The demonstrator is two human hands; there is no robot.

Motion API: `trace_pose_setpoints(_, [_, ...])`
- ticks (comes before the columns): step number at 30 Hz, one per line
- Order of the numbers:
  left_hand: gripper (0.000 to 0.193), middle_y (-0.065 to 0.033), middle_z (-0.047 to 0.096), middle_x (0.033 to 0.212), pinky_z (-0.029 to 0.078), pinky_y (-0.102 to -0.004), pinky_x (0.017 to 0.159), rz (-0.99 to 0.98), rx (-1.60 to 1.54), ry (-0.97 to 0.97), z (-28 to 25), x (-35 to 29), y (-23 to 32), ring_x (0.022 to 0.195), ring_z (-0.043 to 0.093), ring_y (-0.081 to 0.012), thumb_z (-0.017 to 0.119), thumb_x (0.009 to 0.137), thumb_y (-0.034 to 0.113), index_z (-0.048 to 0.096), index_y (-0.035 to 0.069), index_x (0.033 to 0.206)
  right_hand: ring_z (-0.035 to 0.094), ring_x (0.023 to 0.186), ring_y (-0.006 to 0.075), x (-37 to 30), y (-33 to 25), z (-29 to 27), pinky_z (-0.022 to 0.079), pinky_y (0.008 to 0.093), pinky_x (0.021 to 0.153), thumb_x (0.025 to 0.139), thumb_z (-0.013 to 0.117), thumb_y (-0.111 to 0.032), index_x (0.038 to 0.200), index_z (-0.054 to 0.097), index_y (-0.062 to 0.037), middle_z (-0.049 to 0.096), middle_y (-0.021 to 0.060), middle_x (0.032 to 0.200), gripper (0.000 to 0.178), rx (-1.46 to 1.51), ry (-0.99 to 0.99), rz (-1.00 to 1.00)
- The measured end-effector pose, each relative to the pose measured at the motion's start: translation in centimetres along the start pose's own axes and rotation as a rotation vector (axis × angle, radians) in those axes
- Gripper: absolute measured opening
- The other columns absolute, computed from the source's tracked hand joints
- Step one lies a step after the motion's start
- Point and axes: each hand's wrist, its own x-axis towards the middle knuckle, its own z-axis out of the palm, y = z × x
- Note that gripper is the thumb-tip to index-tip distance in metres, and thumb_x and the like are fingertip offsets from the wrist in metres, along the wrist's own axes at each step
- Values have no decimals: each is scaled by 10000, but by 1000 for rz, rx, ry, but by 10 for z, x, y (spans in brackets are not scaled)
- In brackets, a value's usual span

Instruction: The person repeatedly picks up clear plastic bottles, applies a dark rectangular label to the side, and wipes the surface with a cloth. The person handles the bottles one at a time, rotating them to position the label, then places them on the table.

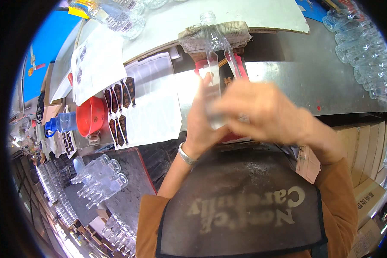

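Note:
A clear glass bottle [212,45] lies with its neck pointing away from me, resting on a cloth-wrapped support [238,34]. My left hand [198,124], with a silver bracelet at the wrist, wraps the bottle's left side, thumb along the glass. Across the bottle's lower part comes my right hand [262,112], smeared by motion, so its fingers and anything in them cannot be made out. A black label with gold marks [226,71] shows at the bottle, with red material [241,69] around it. To the left, several dark labels [119,96] lie on white backing sheets [155,99].
A red bowl [90,116] and a blue-capped plastic bottle [64,122] stand at the left. Clear bottles lie at the upper left [124,23], far right [361,56] and lower left [101,178]. Cardboard boxes [352,146] stand at the right, below the metal table [288,86].

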Motion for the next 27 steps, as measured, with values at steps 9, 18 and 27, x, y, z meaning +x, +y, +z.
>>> trace_pose_setpoints(9, [812,-191,491,1470,470,-363,1011,-314,-358,64,-19,37,7,1270,580,-291,736,867,213,322,-43,1517,626,986,98,17,82,-29,514,239,865,1000,617,-153,1268,658,-37,690,54,1117,295,370,551,480])
trace_pose_setpoints(18, [577,-88,731,795,368,-235,528,-528,-19,28,-7,116,18,577,460,-76,539,991,578,656,40,818,639,1015,117,-23,89,-22,496,258,927,996,577,-111,1239,648,-11,692,59,1112,272,863,693,698])
trace_pose_setpoints(27, [527,-145,705,1113,515,-261,783,-523,-403,72,5,91,-7,921,678,-152,409,1078,461,623,-18,1129,615,1041,112,-13,62,6,504,245,920,938,663,-41,1277,584,33,653,95,1159,356,487,566,618])
